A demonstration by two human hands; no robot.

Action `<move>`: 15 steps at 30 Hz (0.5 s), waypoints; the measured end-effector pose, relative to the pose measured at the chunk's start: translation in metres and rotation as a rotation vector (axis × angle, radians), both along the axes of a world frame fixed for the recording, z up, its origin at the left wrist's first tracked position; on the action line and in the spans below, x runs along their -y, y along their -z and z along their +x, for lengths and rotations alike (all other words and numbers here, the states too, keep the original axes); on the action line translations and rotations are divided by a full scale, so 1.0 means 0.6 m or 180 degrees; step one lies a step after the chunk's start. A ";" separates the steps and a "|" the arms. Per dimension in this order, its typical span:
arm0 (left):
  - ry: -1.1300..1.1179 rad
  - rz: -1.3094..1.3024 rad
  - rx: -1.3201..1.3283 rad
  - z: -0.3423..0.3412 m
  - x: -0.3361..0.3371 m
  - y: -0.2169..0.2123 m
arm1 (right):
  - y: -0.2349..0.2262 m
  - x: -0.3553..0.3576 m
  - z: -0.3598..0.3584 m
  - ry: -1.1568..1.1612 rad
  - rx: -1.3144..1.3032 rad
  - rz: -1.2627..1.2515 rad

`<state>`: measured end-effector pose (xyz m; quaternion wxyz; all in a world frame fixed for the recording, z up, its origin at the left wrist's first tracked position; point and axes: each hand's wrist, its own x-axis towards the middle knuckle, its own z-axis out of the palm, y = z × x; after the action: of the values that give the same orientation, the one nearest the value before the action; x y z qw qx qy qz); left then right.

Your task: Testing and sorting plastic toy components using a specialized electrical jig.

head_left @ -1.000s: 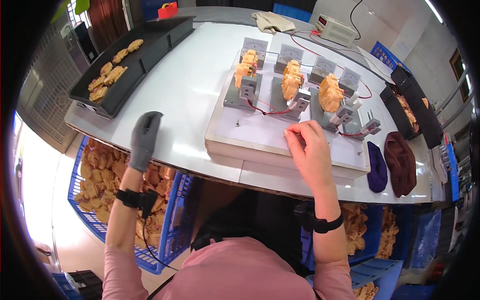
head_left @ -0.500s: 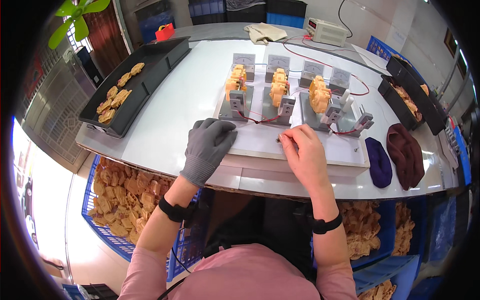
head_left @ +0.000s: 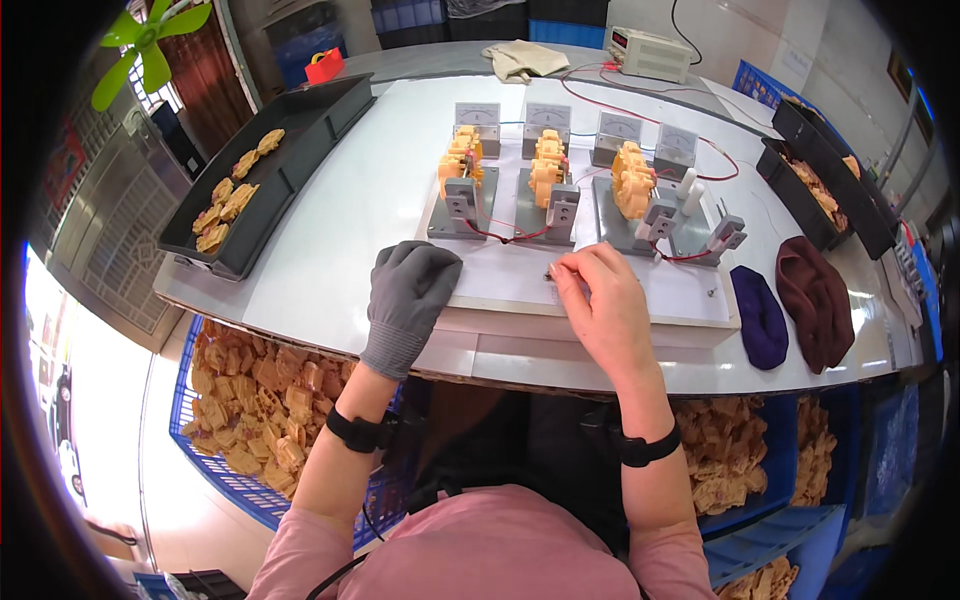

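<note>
My left hand (head_left: 412, 303) wears a grey knitted glove and rests with curled fingers at the front left of a white board (head_left: 500, 277). Nothing shows in it. My bare right hand (head_left: 603, 298) lies at the board's front middle, thumb and fingertips together beside a small dark metal piece (head_left: 549, 277), too small to name. Behind my hands stand grey metal test stands. Three carry yellow-orange plastic assemblies: left (head_left: 460, 160), middle (head_left: 547, 168) and right (head_left: 632, 180). A further stand at the right has white posts (head_left: 690, 192). Red wires (head_left: 507, 240) link the front blocks.
Analogue meters (head_left: 548, 119) line the board's back. Black trays hold yellowish parts at left (head_left: 235, 262) and right (head_left: 800, 215). Purple (head_left: 757, 318) and brown (head_left: 812, 305) cloths lie at right. A power supply (head_left: 650, 55) stands behind. Blue crates (head_left: 250, 490) of parts sit below.
The whole view has shifted slightly. My left hand's fingers look a little more curled; my right hand keeps its place by the small metal piece.
</note>
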<state>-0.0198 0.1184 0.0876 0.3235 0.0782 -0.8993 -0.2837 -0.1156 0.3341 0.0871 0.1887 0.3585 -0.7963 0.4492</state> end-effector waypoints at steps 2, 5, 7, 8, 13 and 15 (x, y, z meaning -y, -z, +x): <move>-0.0001 -0.0007 -0.0005 -0.001 0.000 0.001 | 0.000 0.000 0.000 0.0001 0.0016 0.0007; -0.0009 0.0016 -0.0005 -0.001 0.000 0.002 | -0.001 0.001 0.001 0.0000 0.0024 0.0016; -0.0013 0.0040 -0.0003 0.000 0.001 0.004 | 0.000 0.001 0.002 0.0004 0.0018 0.0016; -0.0014 0.0061 -0.0002 0.000 0.001 0.005 | 0.000 0.001 0.001 0.0016 0.0006 0.0021; 0.0001 0.0024 -0.0064 0.000 -0.001 0.003 | 0.002 0.001 0.000 0.0025 -0.0006 0.0032; 0.0011 0.0004 -0.0078 0.001 -0.002 0.001 | 0.000 0.002 0.000 0.0020 -0.0065 0.0014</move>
<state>-0.0195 0.1195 0.0868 0.3341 0.0734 -0.8952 -0.2857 -0.1156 0.3327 0.0869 0.1974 0.3610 -0.7964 0.4432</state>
